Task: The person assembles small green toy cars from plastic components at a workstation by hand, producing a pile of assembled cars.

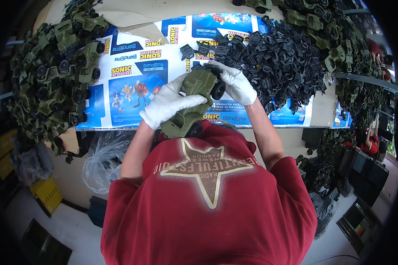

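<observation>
My left hand [166,104], in a white glove, is wrapped round an olive-green toy military vehicle [200,84] with black wheels. The vehicle is held tilted above the near edge of the table, close to my body. At its far end sits a black plastic part [210,68]. My right hand [238,82], also gloved in white, has its fingers closed on that part against the vehicle; whether it is fastened there I cannot tell. Just beyond and to the right lies a large heap of black plastic parts [281,66].
Piled green toy vehicles [59,75] fill the table's left end, and more green vehicles [311,22] are heaped at the far right. Printed blue-and-white cardboard [139,88] covers the tabletop. Clear plastic bags [106,159] hang below at the left. Another person in red [370,143] is at the far right.
</observation>
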`<action>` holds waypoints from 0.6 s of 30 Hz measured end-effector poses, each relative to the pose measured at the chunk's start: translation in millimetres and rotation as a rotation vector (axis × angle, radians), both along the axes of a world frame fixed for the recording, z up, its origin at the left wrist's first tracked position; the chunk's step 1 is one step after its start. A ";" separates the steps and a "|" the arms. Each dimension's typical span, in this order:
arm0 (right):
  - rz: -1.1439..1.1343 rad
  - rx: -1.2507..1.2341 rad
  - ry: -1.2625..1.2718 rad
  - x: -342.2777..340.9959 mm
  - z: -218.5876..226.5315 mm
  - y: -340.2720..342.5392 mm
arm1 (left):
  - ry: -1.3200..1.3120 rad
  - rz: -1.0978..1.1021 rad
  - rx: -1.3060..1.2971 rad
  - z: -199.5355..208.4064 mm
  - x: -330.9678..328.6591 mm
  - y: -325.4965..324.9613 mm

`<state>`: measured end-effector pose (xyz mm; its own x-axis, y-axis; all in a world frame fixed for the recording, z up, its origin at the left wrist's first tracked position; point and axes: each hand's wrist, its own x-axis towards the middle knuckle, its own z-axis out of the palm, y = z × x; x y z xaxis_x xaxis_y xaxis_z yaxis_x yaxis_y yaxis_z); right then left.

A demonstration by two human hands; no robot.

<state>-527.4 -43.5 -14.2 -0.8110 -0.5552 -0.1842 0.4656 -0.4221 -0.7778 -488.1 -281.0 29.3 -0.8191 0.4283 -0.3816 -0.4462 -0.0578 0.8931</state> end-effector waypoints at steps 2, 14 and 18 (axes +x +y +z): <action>0.006 0.000 -0.014 2.0 -5.0 1.0 | -0.029 0.010 0.024 -0.1 1.3 1.4; 0.024 0.149 0.097 -0.1 -2.1 5.5 | -0.081 0.039 0.006 2.1 3.6 5.9; 0.002 0.242 0.164 -6.2 6.2 5.4 | 0.102 0.104 -0.234 13.2 0.4 20.6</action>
<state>-533.6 -38.2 -8.1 -0.8398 -0.5127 -0.1783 0.3263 -0.2142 -0.9207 -487.7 -260.4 42.5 -0.8933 0.2504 -0.3732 -0.3554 0.1147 0.9277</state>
